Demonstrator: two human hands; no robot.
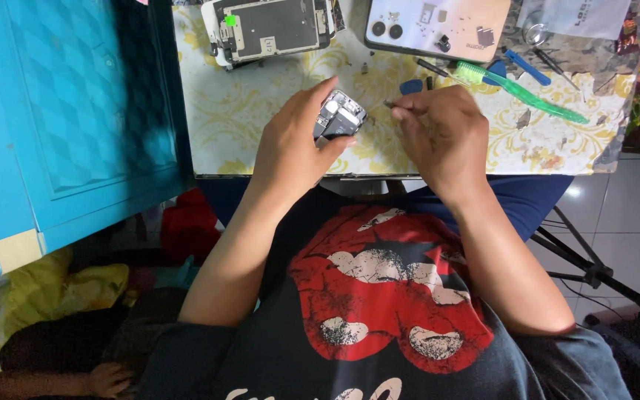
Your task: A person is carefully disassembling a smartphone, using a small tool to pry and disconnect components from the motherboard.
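Left hand cradles phone part; right hand pinching.

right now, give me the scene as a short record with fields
left hand: left hand holds a small phone part above the table edge
right hand: right hand pinches something thin, too small to tell, beside the part
table: patterned tabletop
further back: opened phone, pale phone back with loose bits on it
tools: green brush, blue picks
left of table: blue cabinet
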